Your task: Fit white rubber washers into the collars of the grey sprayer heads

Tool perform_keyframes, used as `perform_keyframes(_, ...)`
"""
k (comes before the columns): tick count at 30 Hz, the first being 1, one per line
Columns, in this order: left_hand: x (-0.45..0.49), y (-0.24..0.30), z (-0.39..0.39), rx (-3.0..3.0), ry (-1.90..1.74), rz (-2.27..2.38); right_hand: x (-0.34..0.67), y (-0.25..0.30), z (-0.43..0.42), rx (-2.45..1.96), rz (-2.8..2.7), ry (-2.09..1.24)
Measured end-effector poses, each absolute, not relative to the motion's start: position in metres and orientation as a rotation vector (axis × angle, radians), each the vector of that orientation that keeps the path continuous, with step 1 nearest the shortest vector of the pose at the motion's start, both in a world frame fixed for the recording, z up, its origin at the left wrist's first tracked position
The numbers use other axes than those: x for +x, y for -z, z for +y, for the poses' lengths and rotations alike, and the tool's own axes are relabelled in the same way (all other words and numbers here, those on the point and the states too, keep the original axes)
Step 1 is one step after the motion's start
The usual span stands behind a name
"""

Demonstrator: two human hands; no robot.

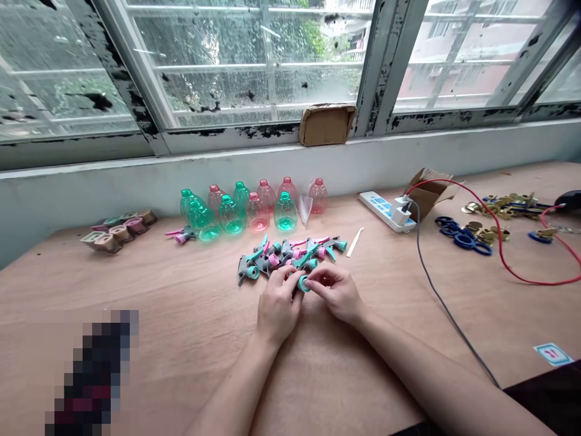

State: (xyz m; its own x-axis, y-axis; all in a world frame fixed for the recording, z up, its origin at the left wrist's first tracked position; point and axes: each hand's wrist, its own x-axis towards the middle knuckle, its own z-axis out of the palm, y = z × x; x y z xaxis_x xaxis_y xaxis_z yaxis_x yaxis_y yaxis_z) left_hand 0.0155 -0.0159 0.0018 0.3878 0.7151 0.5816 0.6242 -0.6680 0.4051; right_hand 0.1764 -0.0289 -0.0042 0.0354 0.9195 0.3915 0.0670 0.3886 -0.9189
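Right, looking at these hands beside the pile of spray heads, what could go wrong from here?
The teal-collared spray head could slip, since the left hand and right hand meet on one small part.
The loose pile of spray heads lies right by the hands; a knock might scatter it.
The grey cable runs beside the right forearm; an outward sweep could snag it.

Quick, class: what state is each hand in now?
Left hand: closed, holding a teal-collared spray head.
Right hand: touching its collar; whether pinching anything cannot be told.
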Motion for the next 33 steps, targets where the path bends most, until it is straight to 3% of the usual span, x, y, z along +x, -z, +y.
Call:
perform_keyframes(7,0.0151,-0.0022,-0.0153,2.578,-1.14,1.194,0.1738,0.006,-0.0301,-0.986,-1.413,-0.82)
perform_keyframes(20,0.0122,-0.0078,-0.0156,2.758,-1.188,1.183,0.1752,0.0086,-0.0289,-0.849,-1.344,-1.144)
perform_keyframes(33,0.0104,-0.0026,-0.0188,2.768,-1.055,1.132,0.1721,0.0133,-0.0328,-0.92,-1.445,-1.018)
